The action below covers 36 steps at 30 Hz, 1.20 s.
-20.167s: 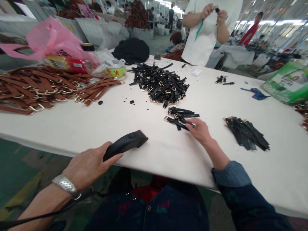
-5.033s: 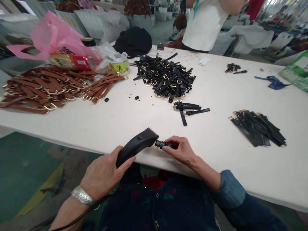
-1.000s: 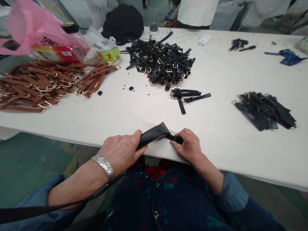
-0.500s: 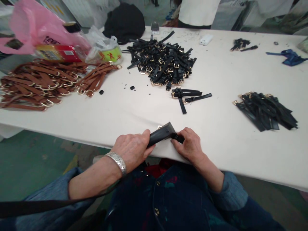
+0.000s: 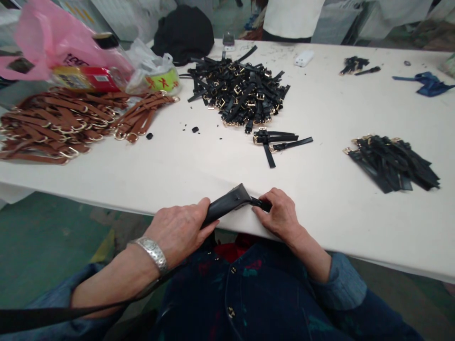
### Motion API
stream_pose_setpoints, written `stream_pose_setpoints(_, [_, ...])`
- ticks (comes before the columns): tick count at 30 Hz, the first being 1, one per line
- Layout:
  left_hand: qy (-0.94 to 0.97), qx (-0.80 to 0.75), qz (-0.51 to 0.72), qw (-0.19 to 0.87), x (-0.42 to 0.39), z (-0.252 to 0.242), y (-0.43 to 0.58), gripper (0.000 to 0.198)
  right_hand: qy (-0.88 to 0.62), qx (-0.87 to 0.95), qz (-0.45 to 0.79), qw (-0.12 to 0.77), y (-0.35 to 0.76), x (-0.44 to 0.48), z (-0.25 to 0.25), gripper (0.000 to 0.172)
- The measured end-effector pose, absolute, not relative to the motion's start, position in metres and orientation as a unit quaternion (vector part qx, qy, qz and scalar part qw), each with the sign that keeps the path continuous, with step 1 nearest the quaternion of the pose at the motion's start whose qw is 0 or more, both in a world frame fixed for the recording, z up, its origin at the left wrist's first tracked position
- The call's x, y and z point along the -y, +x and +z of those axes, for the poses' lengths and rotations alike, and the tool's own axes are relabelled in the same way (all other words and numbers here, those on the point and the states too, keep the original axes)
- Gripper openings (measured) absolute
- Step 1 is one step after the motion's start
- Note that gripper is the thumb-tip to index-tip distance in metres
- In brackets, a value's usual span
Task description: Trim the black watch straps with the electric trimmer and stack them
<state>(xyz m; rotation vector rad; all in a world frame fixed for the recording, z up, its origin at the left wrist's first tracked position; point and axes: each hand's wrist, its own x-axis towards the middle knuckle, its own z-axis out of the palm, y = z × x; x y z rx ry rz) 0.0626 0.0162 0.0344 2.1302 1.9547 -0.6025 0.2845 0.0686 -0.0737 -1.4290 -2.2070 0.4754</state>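
Observation:
My left hand is wrapped round the handle of a black corded hand tool, whose front end rests on the near edge of the white table. My right hand pinches a short black strap against the table, right at the tool's tip. A big heap of black buckled straps lies at the table's middle back. Three loose black straps lie just in front of it. A tidier bundle of black straps sits to the right.
Brown straps with gold rings are piled at the left, beside a pink bag, a red packet and a bagged tub. A person in white stands across the table. A blue scrap lies far right.
My left hand and the tool slid back a little to the left, away from the strap. My right hand stayed in place on the strap.

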Motion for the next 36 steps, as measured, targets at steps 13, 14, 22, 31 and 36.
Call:
stream_pose_setpoints(13, [0.686, -0.707, -0.154, 0.082, -0.029, 0.023, 0.043, 0.05, -0.523, 0.81, 0.166, 0.209, 0.282, -0.07, -0.067, 0.02])
stream_pose_setpoints(14, [0.68, -0.714, -0.147, 0.08, -0.025, 0.022, 0.036, 0.051, -0.521, 0.812, 0.168, 0.205, 0.281, -0.07, -0.065, 0.02])
stream_pose_setpoints(22, [0.648, -0.743, -0.117, 0.114, 0.003, 0.016, 0.013, 0.055, -0.516, 0.823, 0.163, 0.174, 0.272, -0.079, -0.058, 0.008])
stream_pose_setpoints(31, [0.646, -0.749, -0.099, 0.108, 0.011, 0.021, 0.016, 0.054, -0.448, 0.877, 0.052, 0.165, 0.278, -0.079, -0.051, 0.012])
stream_pose_setpoints(36, [0.657, -0.737, -0.109, 0.114, 0.014, 0.018, 0.018, 0.053, -0.391, 0.897, 0.122, 0.168, 0.287, -0.071, -0.06, 0.015])
